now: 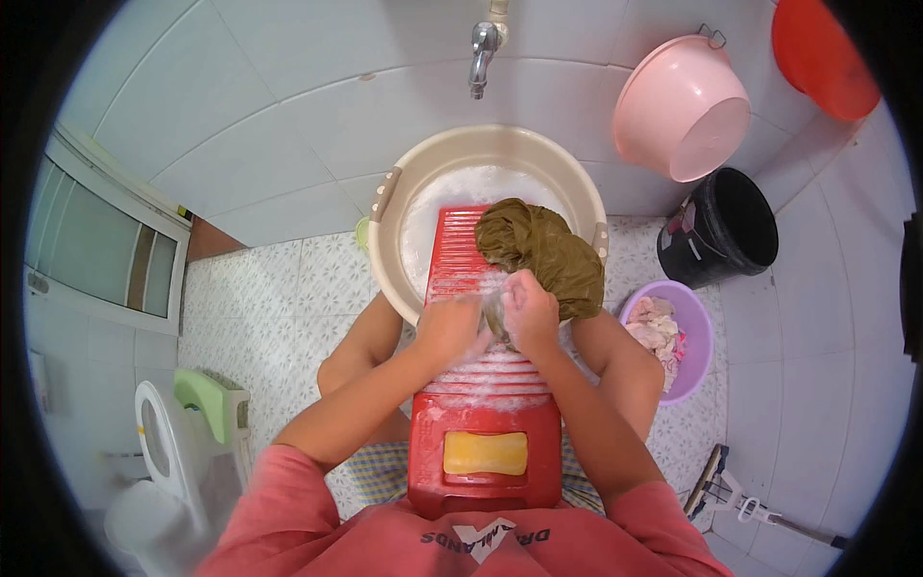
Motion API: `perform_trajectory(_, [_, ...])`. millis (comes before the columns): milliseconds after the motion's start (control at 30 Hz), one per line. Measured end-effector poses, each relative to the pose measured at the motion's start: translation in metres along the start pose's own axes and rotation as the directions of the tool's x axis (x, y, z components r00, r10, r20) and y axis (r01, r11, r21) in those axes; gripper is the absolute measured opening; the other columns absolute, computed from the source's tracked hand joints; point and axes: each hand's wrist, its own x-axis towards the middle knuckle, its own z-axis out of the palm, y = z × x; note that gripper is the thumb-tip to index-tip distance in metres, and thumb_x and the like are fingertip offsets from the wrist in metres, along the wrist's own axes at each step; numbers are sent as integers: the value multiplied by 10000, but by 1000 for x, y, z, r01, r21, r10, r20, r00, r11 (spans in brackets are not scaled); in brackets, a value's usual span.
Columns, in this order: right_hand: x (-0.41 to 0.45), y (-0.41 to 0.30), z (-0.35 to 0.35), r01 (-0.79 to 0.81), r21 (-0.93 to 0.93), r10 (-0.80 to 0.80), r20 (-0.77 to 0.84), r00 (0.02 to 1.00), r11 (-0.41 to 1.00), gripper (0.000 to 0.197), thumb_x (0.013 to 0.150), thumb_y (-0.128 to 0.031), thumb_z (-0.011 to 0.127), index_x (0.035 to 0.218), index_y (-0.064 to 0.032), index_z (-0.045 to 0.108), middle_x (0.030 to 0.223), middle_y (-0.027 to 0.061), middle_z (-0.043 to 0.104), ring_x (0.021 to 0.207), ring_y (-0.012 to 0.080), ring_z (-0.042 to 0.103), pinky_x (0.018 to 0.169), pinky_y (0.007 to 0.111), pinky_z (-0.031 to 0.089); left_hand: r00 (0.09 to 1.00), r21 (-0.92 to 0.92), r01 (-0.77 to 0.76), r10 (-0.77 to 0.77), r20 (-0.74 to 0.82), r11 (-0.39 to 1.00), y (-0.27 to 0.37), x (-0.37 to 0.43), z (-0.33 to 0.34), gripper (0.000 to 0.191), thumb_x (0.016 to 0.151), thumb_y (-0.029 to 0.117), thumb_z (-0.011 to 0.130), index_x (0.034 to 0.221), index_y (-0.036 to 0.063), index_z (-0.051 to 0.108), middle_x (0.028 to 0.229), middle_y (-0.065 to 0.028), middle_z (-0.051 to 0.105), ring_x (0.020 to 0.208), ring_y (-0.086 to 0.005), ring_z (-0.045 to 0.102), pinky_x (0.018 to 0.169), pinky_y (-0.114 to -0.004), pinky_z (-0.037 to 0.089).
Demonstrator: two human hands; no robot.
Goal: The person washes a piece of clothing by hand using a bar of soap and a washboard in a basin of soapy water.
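A wet olive-brown garment [537, 249] is bunched over the right side of a red plastic washboard [458, 245], and part of it drapes toward my right knee. My right hand [531, 311] is closed in a fist on a soapy section of this cloth. Beside it, my left hand [452, 328] grips the same section; motion blur and suds hide its fingertips. Foam covers the ridges under both hands. A yellow bar of soap [486, 453] lies in the recess at the near end of the board. The board's far end rests inside a beige basin [497, 137] holding sudsy water.
A chrome tap [482, 58] projects from the tiled wall above the basin. To the right are a hanging pink basin [685, 108], a black bucket [721, 227], a purple basin [699, 360] with clothes and a squeeze mop [750, 505]. A white toilet [169, 454] stands at left.
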Motion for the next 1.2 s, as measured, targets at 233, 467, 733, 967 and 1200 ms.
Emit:
perform_trajectory(233, [3,-8,4,-39,-61,42,41,998,997,116,797,-58,528,913,-69,519,610,167,559,630,376,582,592,468,441,989,26,128,-130,67,991,-9,32,5,254,742,245,572,893,41,584,803,-187,617,729,-356,623,671,-463,500])
perform_trajectory(467, [3,1,5,18,-72,-18,-6,1000,997,134,793,-53,520,926,-61,502,579,151,543,594,365,573,584,472,443,993,7,117,-117,24,993,-19,39,23,253,760,277,593,880,55,590,869,-184,637,754,-354,633,675,-468,501])
perform_trajectory(733, [2,-9,1,-1,-78,6,63,998,997,135,782,-45,520,915,-63,504,558,145,528,569,361,562,562,466,437,999,88,-50,48,22,995,-21,15,8,222,768,243,565,854,43,609,778,-167,636,691,-311,649,617,-447,508])
perform_trajectory(967, [3,-1,5,47,-53,-48,-10,999,997,139,787,-46,514,925,-60,508,552,147,528,581,367,563,564,459,440,989,56,142,-139,-49,988,-4,30,8,247,747,189,581,902,-3,593,832,-190,638,749,-332,641,682,-436,510])
perform_trajectory(1200, [2,-6,1,11,-35,-9,62,998,999,140,790,-50,515,930,-60,507,574,151,540,582,371,559,573,468,439,997,47,36,-39,65,998,-8,0,9,196,753,169,573,864,9,598,828,-206,636,740,-342,643,681,-426,513])
